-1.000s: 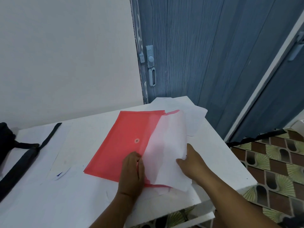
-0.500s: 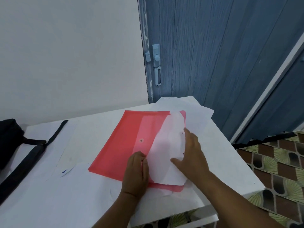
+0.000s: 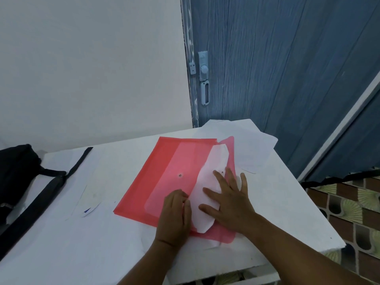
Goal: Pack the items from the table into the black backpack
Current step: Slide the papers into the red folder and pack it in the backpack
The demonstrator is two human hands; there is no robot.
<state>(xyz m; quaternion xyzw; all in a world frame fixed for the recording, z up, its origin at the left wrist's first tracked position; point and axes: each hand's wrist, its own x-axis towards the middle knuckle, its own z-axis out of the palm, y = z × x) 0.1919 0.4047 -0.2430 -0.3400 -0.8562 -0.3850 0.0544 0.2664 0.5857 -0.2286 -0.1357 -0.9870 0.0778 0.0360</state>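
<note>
A red folder (image 3: 164, 177) lies near the table's (image 3: 102, 243) right edge, a white sheet (image 3: 205, 182) partly inside it. Right hand (image 3: 230, 198), fingers spread flat, presses the sheet. Left hand (image 3: 174, 214), fingers curled, pinches the folder's opening. Backpack (image 3: 16, 177) at the left edge.

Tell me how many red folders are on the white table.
1. The red folder lies flat near the middle of the table, with white paper partly slid into its open side under the right hand. None other shows; the backpack could hide more.
</note>
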